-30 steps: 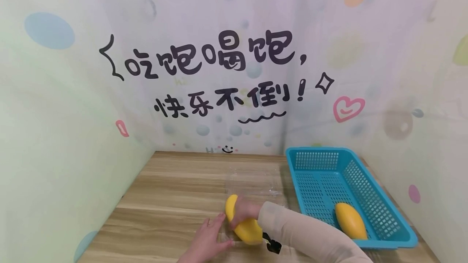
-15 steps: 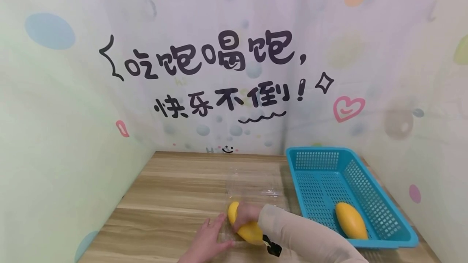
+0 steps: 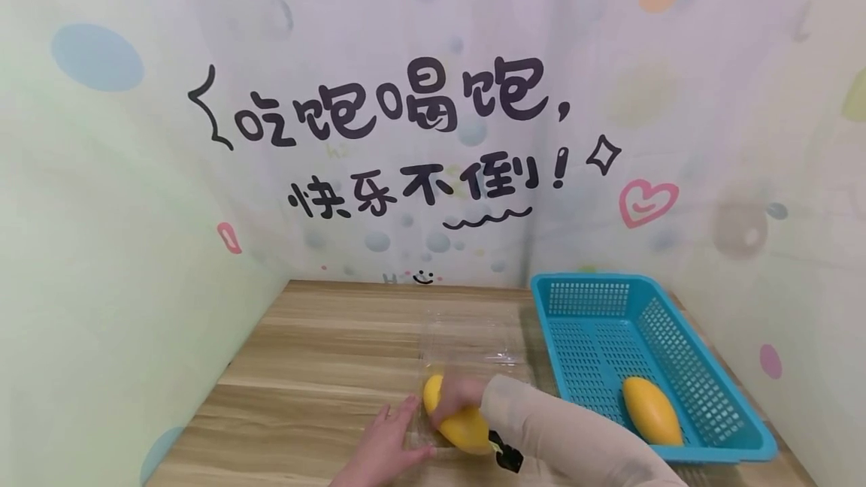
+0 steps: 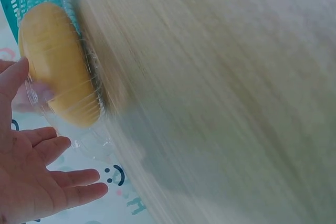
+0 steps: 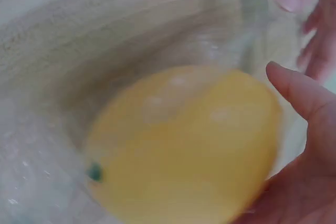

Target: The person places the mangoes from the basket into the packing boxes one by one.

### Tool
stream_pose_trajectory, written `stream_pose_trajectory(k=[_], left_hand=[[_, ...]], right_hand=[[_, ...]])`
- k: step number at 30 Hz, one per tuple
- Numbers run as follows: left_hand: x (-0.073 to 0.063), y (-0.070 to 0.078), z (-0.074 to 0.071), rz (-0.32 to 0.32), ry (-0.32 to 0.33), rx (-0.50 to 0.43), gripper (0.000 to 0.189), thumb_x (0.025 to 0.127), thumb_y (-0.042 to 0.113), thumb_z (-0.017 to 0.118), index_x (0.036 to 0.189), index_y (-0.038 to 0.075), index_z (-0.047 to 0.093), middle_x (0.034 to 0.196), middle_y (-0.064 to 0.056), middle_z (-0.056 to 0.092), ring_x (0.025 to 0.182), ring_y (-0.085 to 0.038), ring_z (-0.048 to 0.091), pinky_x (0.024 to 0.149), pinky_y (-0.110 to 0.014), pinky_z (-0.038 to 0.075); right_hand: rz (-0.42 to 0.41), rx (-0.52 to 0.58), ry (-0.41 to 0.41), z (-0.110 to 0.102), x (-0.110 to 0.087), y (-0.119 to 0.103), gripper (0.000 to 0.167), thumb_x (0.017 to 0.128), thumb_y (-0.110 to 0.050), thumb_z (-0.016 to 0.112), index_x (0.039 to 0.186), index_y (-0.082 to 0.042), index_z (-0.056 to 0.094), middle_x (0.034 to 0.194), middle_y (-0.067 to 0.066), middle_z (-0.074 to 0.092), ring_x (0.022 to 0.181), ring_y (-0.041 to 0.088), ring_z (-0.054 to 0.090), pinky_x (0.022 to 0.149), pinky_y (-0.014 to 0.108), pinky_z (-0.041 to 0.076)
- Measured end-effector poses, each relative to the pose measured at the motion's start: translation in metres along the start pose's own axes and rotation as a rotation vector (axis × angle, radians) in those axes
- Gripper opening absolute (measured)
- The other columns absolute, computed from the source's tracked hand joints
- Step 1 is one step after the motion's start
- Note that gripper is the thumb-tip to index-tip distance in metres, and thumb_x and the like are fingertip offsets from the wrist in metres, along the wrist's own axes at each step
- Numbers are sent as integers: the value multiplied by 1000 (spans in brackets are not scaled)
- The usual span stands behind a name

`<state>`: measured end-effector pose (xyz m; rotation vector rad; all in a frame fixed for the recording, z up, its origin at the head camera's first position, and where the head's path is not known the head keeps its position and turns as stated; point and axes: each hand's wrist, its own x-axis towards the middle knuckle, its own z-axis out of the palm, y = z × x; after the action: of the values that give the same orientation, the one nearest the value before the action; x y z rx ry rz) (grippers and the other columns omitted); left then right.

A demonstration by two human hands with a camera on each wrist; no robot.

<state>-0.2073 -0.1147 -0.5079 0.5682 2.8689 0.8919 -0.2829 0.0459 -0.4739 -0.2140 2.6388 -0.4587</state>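
In the head view, the yellow mango lies low in the frame, just right of the middle, with the right hand curled over it, fingers and thumb around its sides; a beige sleeve hides part of that grip. The left hand, lower middle, holds nothing, its fingers straight and apart beside the fruit. The clear container is barely visible there on the worktop, but the left wrist view, at upper left, plainly shows its ridged wall along the mango. Only the right wrist view, blurred, reveals a small green tip at the mango's left end; the right thumb is near its upper right edge. Only the head view shows the second mango, inside the blue basket at lower right.
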Motion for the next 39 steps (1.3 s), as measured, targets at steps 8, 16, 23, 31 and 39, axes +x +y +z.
stream_pose_trajectory(k=[8,16,23,31,39], left_hand=[[-1,3,0,10,-3,-9,84,76,53,64,136,0,37,141,-19,39,120,-58,30,92,-72,25],[-2,1,1,5,9,-8,85,76,54,64,136,-1,37,141,-19,38,121,-58,31,94,-70,26],[-3,-1,0,2,19,-2,86,75,53,65,136,0,37,141,-18,38,121,-57,31,93,-70,27],[-3,1,1,10,18,12,85,75,52,64,137,0,37,141,-18,39,119,-57,33,91,-70,29],[-1,2,-1,14,9,-2,85,76,51,65,138,0,35,141,-20,38,120,-58,32,90,-72,29]], right_hand=[[-99,-65,-46,-66,-10,7,60,76,-45,67,119,-4,58,125,13,56,117,29,50,100,44,39],[-41,101,14,-133,-32,51,86,81,-44,64,141,3,24,144,25,28,132,40,27,106,53,28],[-36,158,72,-150,-45,100,89,84,-41,62,141,10,17,145,32,18,131,48,21,104,59,26],[-7,4,120,-140,-55,165,90,81,-39,65,135,17,21,137,40,25,125,55,23,99,62,30],[108,35,110,-136,-65,231,99,77,-43,69,135,19,17,136,43,21,121,58,23,93,66,32]])
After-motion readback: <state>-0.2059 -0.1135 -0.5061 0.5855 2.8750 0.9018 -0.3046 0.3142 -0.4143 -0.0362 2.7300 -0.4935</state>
